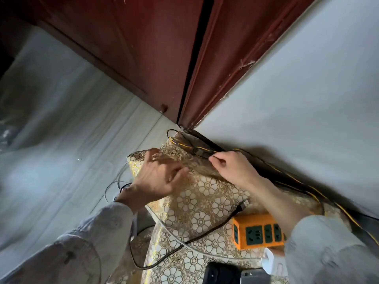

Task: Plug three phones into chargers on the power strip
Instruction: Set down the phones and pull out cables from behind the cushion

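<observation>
An orange power strip [258, 232] with dark green sockets lies on the table covered by a gold floral cloth [205, 210]. A black braided cable [207, 232] with a USB plug [245, 203] crosses the cloth beside the strip. My right hand [231, 168] pinches a thin yellow-and-black cord [184, 143] near the table's far corner. My left hand [158, 177] rests on the cloth with fingers spread, blurred. A black phone [220, 273] and a grey phone-like slab [255, 276] lie at the bottom edge.
A white wall [297, 99] runs along the right, with a thick black-and-yellow lead [303, 189] along its foot. A red-brown door [153, 48] stands behind the table corner. Thin wires [114, 185] hang off the table's left edge above the pale floor [61, 119].
</observation>
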{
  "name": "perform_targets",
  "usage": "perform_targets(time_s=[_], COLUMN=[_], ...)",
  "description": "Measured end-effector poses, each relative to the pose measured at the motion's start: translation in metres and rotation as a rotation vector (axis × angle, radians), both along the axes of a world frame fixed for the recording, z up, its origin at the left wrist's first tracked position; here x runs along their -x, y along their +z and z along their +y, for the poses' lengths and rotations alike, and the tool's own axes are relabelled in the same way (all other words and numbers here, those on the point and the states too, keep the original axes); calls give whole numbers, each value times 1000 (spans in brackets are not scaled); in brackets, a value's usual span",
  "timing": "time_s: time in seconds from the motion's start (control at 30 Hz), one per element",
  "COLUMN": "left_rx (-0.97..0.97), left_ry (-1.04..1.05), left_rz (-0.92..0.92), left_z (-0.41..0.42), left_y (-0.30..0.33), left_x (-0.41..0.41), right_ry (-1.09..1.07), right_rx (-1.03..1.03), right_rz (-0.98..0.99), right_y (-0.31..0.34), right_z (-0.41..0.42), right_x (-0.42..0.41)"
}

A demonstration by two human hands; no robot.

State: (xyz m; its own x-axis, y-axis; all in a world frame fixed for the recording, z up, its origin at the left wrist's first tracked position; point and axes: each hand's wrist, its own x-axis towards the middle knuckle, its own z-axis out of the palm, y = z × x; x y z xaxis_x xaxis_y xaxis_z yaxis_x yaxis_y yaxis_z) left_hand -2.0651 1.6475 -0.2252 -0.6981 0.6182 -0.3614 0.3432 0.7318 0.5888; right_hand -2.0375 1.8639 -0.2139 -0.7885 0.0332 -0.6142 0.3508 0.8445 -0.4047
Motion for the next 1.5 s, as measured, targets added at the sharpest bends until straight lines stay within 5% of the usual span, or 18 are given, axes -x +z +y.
perform_targets(time_s=[0.17,0.43,0.6,0.8,0.87,1.03,1.23,1.37,1.5], left_rx=[-112,219,277,134,108,135,153,167,233], left_ry=[233,-249,-296,-180,-156,-182,-186,-160,-163], left_rz=[-256,-222,-31,-254,-268,-263,-242,-212,-187], left_z=[-9,25,24,25,21,16,24,18,-1], left_y=[-58,-163,-210,-233,-238,-246,-250,-247,-227], left_x=[49,78,49,29,30,35,33,32,46], right_ry=[131,459,415,653,726,509,633,744,623], right_rx=[-88,-178,-185,-259,-251,-225,-300,-436,-417], right_rz=[46,-431,-585,-513,-474,-537,-388,-245,-145], right_y=[-76,-220,-273,-327,-340,-356,-360,-341,-288], right_z=[12,6,10,15,10,8,8,9,8], right_x=[54,93,81,70,67,60,63,63,69])
